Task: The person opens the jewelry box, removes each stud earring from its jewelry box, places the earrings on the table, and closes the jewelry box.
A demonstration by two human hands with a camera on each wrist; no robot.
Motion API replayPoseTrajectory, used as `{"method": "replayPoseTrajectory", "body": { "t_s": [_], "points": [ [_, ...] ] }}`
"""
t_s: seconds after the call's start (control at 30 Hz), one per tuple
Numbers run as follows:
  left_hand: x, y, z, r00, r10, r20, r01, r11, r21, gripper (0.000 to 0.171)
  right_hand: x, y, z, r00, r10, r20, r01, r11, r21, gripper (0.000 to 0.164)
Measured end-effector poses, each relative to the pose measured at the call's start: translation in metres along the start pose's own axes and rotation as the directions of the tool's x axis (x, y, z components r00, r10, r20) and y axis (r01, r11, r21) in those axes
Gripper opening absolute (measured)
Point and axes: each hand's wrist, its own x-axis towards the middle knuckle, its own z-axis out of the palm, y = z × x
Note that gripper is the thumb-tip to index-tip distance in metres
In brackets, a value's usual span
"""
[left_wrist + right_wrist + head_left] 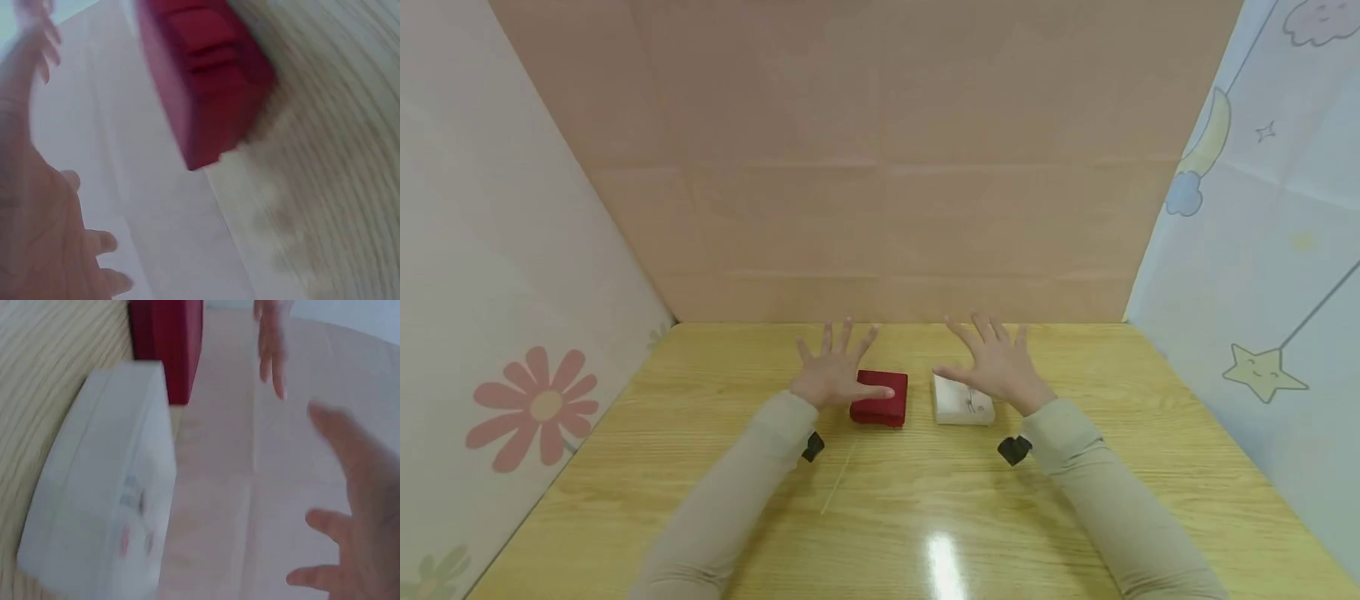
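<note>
A small dark red box [880,410] lies on the wooden table, and a white box [958,408] with a small printed drawing lies to its right, a narrow gap between them. My left hand [833,375] is spread above the left side of the red box, its thumb stretching over the box's top. Over the white box's right side my right hand [1000,371] hovers with fingers spread. In the left wrist view the red box [212,81] stands apart from the hand. In the right wrist view the white box [100,481] is likewise apart from the fingers. Neither hand holds anything.
The wooden tabletop [917,492] meets a plain pinkish-beige back panel [880,208]. A left panel [512,250] with printed flowers and a right panel [1285,275] with a moon and star flank it. Dark wrist devices [1015,450] sit below both cuffs.
</note>
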Motion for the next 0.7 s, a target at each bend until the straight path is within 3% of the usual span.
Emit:
{"method": "replayPoseTrajectory", "body": {
  "t_s": [0.07, 0.13, 0.23, 0.3, 0.37, 0.47, 0.6, 0.7],
  "points": [
    [0.001, -0.004, -0.003, 0.999, 0.035, 0.006, -0.034, 0.996, -0.083, 0.114, 0.0, -0.008, 0.001, 0.999, -0.012, -0.045, 0.016, 0.995, 0.102, 0.08],
    [0.002, -0.008, -0.007, 0.996, 0.084, 0.007, -0.081, 0.974, -0.21, 0.118, 0.0, -0.019, 0.003, 0.998, -0.02, -0.055, 0.033, 0.965, 0.262, 0.072],
    [0.005, -0.015, -0.012, 0.986, 0.169, 0.0, -0.154, 0.895, -0.42, 0.122, 0.0, -0.039, 0.01, 1.0, -0.023, 0.011, 0.014, 0.859, 0.511, 0.068],
    [0.006, -0.02, -0.013, 0.98, 0.199, 0.016, -0.159, 0.826, -0.54, 0.123, 0.0, -0.054, 0.016, 0.996, -0.036, 0.087, -0.024, 0.792, 0.61, 0.074],
    [0.006, -0.025, -0.011, 0.976, 0.213, 0.05, -0.136, 0.77, -0.624, 0.12, 0.001, -0.065, 0.022, 0.988, -0.047, 0.147, -0.06, 0.762, 0.645, 0.081],
    [0.007, -0.033, 0.001, 0.97, 0.209, 0.125, -0.068, 0.727, -0.684, 0.118, 0.004, -0.076, 0.034, 0.977, -0.032, 0.211, -0.111, 0.768, 0.631, 0.09],
    [0.007, -0.039, 0.02, 0.953, 0.226, 0.204, -0.02, 0.714, -0.7, 0.117, 0.009, -0.081, 0.046, 0.966, 0.013, 0.259, -0.168, 0.791, 0.588, 0.097],
    [0.007, -0.039, 0.028, 0.946, 0.232, 0.228, -0.007, 0.714, -0.7, 0.117, 0.011, -0.085, 0.049, 0.961, 0.031, 0.275, -0.186, 0.807, 0.561, 0.102]
  ]
}}
